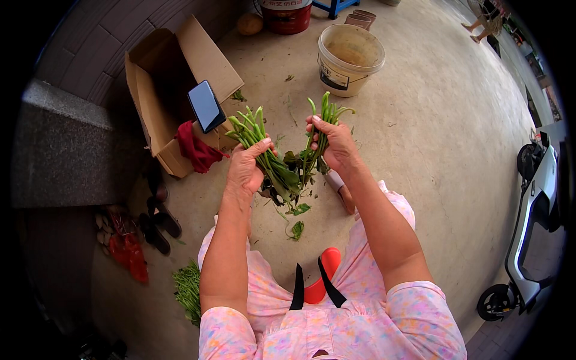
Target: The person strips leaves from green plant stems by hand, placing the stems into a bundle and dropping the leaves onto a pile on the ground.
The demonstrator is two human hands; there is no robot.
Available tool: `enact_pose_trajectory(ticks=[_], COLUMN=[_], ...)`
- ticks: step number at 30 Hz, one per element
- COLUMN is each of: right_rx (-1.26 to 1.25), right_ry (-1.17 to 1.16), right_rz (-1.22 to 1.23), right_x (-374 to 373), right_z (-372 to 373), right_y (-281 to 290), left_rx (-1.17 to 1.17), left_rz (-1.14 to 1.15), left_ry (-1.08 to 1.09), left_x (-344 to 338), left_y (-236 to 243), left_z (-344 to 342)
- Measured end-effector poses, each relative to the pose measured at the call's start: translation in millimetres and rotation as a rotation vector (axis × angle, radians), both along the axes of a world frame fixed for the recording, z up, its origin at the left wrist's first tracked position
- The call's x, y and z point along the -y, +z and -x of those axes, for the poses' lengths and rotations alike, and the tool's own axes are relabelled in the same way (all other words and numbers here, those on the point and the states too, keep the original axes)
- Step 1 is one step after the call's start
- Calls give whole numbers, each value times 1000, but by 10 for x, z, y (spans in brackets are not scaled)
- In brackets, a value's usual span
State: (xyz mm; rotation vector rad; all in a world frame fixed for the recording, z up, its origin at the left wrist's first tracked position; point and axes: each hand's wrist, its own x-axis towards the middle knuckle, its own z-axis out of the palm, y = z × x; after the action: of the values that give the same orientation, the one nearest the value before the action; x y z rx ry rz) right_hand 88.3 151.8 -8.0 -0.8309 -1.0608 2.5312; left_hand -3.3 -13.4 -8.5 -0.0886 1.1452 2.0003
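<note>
My left hand [249, 159] grips a thick bunch of green leafy stems [273, 168], cut ends pointing up. My right hand [336, 144] holds a smaller bunch of similar stems [328, 108], also upright, a little to the right. Dark leaves hang between and below my hands, and loose green leaves [296, 230] lie lower, between my feet. Just up and left of my hands, a phone [205, 103] rests at the edge of an open cardboard box [144, 102], beside a dark red cloth [195, 150].
A cream bucket [351, 72] stands ahead; behind are a red bucket [285, 18], blue stool [336, 5] and boots [360, 19]. Slippers [159, 234], a red bag [129, 255] and more greens [187, 291] lie left. A scooter [528, 234] is right. A person's legs [480, 30] show far back.
</note>
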Motion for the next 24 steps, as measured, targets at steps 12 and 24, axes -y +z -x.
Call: enact_pose_trajectory(ticks=[12, 24], right_rx=[-38, 3], right_ry=[31, 67], right_rz=[-94, -95], right_x=[50, 137], right_z=[1, 9], right_y=[-11, 62], left_rx=[54, 123], left_rz=[-27, -44], left_ry=[-70, -37], left_x=[-2, -22], left_y=[26, 29], left_z=[-34, -49])
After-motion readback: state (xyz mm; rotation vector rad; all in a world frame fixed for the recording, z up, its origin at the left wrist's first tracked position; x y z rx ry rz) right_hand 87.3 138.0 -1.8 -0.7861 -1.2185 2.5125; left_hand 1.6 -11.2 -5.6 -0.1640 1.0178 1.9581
